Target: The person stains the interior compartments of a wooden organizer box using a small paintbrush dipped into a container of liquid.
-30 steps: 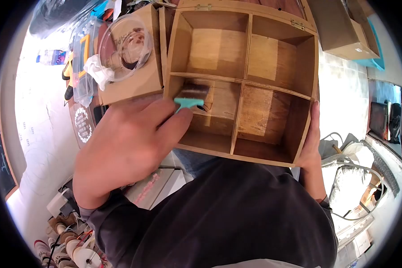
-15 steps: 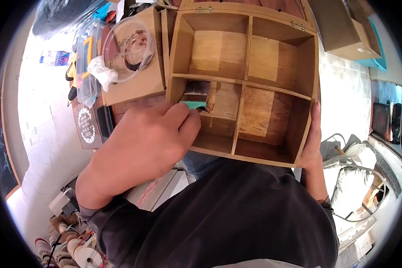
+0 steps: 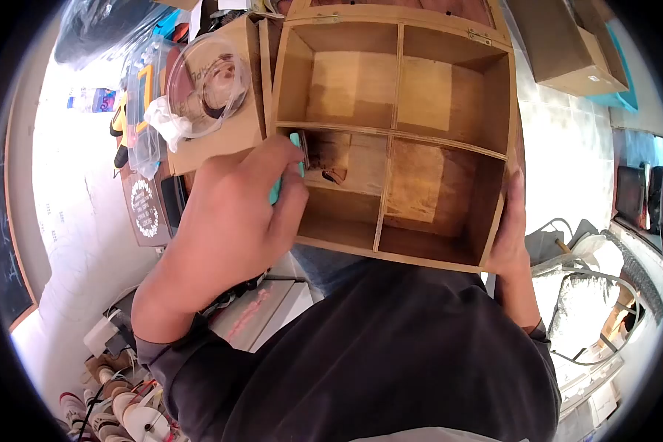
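Note:
My left hand (image 3: 236,199) is closed round the turquoise handle of a flat paintbrush (image 3: 296,140), which stands at the left wall of the lower left compartment. The brush head is seen almost edge-on, partly hidden by my fingers. A wooden box (image 3: 440,140) with several compartments rests before me, tilted slightly. Dark wet brown streaks (image 3: 333,175) mark the floor of that compartment; paler patches show in the other compartments. My right hand (image 3: 510,232) grips the box's right side near its front corner, with some fingers hidden behind the wall.
Left of the box, a clear plastic tub (image 3: 210,85) with brown liquid stands on a cardboard box (image 3: 232,140), beside a crumpled white tissue (image 3: 168,123). A clear organizer case (image 3: 141,110) lies further left. Spools (image 3: 144,420) sit at lower left, and an open carton (image 3: 582,51) at upper right.
My left hand has drawn the paintbrush left to the compartment's side wall and turned it more upright. Brown streaks show where the brush was. The box has shifted slightly left.

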Tool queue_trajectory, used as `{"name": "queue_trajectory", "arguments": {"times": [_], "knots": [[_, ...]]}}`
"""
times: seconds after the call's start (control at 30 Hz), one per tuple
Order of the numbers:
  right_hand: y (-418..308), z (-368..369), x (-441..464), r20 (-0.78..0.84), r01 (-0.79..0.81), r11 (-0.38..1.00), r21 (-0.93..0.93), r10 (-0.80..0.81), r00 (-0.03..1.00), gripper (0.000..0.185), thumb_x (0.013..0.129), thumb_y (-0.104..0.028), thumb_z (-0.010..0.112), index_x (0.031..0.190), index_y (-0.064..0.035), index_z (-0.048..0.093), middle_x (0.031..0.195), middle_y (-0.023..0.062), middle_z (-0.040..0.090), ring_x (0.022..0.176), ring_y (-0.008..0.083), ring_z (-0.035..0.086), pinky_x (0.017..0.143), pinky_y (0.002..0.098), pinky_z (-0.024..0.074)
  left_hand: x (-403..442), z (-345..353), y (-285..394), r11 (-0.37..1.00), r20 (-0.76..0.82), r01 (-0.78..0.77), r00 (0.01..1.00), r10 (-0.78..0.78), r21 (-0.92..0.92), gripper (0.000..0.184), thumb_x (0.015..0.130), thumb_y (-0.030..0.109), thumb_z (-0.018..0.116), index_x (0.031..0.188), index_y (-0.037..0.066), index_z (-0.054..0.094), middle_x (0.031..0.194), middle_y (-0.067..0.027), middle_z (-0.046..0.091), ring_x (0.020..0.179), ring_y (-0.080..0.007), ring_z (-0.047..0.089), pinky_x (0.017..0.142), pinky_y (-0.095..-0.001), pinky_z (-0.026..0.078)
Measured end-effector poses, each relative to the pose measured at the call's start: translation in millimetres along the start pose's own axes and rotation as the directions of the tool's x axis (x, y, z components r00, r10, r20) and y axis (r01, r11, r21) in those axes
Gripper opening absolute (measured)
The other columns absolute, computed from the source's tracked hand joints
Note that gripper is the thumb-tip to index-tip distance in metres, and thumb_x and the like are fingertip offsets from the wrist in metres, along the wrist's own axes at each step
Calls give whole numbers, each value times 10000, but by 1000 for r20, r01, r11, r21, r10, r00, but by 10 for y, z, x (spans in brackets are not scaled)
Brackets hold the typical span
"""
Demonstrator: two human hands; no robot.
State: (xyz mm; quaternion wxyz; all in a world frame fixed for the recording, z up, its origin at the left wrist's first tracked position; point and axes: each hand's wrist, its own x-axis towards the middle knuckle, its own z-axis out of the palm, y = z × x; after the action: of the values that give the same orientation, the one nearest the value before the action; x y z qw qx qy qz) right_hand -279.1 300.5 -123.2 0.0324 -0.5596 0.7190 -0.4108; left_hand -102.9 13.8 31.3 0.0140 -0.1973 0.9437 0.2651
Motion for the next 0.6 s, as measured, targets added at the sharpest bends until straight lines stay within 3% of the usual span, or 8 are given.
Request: {"name": "queue_trajectory", "arguments": {"times": [0.1, 0.27, 0.3, 0.4, 0.47, 0.5, 0.57, 0.6], "knots": [[-1, 4, 102, -21, 85, 996, -31, -86, 996, 1172, 791, -290, 887, 1588, 105, 124, 1566, 346, 358, 1411, 465, 456, 1186, 512, 359, 105, 35, 17, 997, 32, -72, 997, 72, 1, 108, 913, 5, 616, 1003, -26, 666, 758, -207, 667, 672, -393, 663, 650, -410, 522], [-6, -17, 148, -19, 46, 996, 77, -45, 999, 1152, 759, -319, 913, 1597, 31, 204, 1578, 347, 350, 1430, 482, 432, 1176, 521, 362, 155, 55, 99, 983, 217, -68, 970, 105, -168, 178, 929, 7, 633, 1100, -17, 675, 811, -211, 680, 663, -370, 658, 630, -388, 510], [8, 9, 116, -38, 13, 998, 68, -10, 999, 1111, 764, -408, 883, 1604, -47, 252, 1597, 363, 310, 1444, 501, 411, 1150, 523, 393, 142, 52, 110, 984, 224, -72, 969, 108, -164, 178, 929, 7, 633, 1100, -17, 675, 811, -211, 680, 663, -370, 658, 630, -388, 510], [62, 40, 128, -78, 14, 998, 69, -9, 997, 1063, 768, -489, 852, 1607, -129, 308, 1614, 377, 274, 1455, 518, 396, 1121, 519, 428, 25, -37, 97, 943, 192, -207, 946, 261, -262, 208, 932, 5, 643, 1136, -18, 680, 880, -212, 695, 689, -349, 660, 621, -384, 500], [73, 42, 139, -98, 50, 996, 73, -43, 994, 1053, 767, -481, 852, 1603, -132, 317, 1612, 377, 279, 1453, 515, 403, 1118, 513, 432, -35, -171, 65, 977, 144, -198, 967, 208, -80, 253, 904, 18, 691, 1154, -18, 682, 879, -183, 675, 700, -343, 642, 624, -403, 494], [70, 40, 139, -93, 41, 997, 65, -35, 995, 1041, 768, -477, 851, 1597, -131, 326, 1613, 372, 283, 1453, 515, 403, 1115, 512, 434, -15, -168, 72, 976, 146, -202, 966, 212, -80, 253, 904, 18, 691, 1154, -18, 682, 879, -183, 675, 700, -343, 642, 624, -403, 494], [64, 43, 138, -83, 39, 998, 57, -34, 996, 1029, 769, -473, 850, 1592, -130, 336, 1615, 367, 287, 1454, 514, 403, 1112, 512, 437, 10, -142, 91, 931, 192, -324, 937, 292, 170, 293, 865, 20, 718, 1153, -20, 679, 820, -155, 620, 699, -347, 618, 616, -426, 490], [71, 57, 130, -95, 34, 995, 89, -25, 995, 1021, 766, -457, 857, 1585, -128, 344, 1616, 361, 291, 1462, 509, 394, 1121, 511, 426, 18, -105, 82, 933, 185, -317, 940, 286, 170, 293, 865, 20, 718, 1153, -20, 679, 820, -155, 620, 699, -347, 618, 616, -426, 490]]}}
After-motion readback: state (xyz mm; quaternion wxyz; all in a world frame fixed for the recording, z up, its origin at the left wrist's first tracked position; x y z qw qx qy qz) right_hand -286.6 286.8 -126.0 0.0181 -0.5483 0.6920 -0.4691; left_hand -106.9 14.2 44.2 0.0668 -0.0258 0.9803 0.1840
